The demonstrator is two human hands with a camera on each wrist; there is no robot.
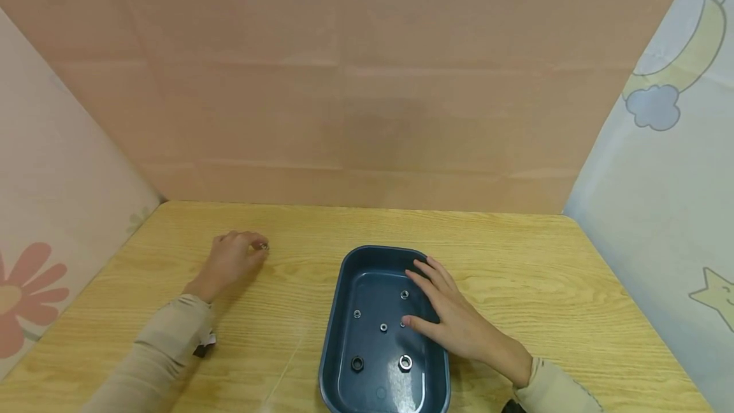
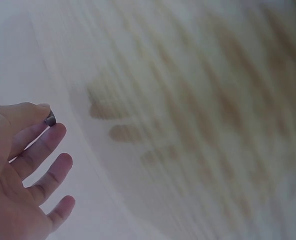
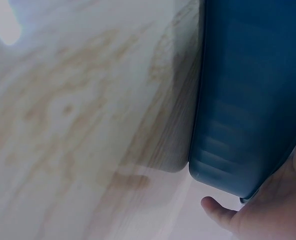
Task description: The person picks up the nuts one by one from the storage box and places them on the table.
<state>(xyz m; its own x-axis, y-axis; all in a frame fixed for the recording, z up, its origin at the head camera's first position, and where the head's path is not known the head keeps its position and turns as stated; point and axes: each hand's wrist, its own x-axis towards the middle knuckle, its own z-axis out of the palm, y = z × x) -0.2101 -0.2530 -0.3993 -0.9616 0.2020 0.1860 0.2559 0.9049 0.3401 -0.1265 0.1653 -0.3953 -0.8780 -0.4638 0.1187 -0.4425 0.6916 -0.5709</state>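
Note:
My left hand is held over the left part of the table, pinching a small metal nut between thumb and index finger. In the left wrist view that nut looks dark grey, and the other fingers are spread apart. My right hand, fingers spread, reaches across the right rim of a dark blue tray. Inside the tray lie several small nuts, one of them partly hidden by the right thumb. Towards its near end are a large dark nut and a large silvery nut.
The tray stands on a wood-grain table, a little right of centre. A plain brownish backdrop rises behind the table. Patterned panels flank it, with a flower on the left and a star on the right.

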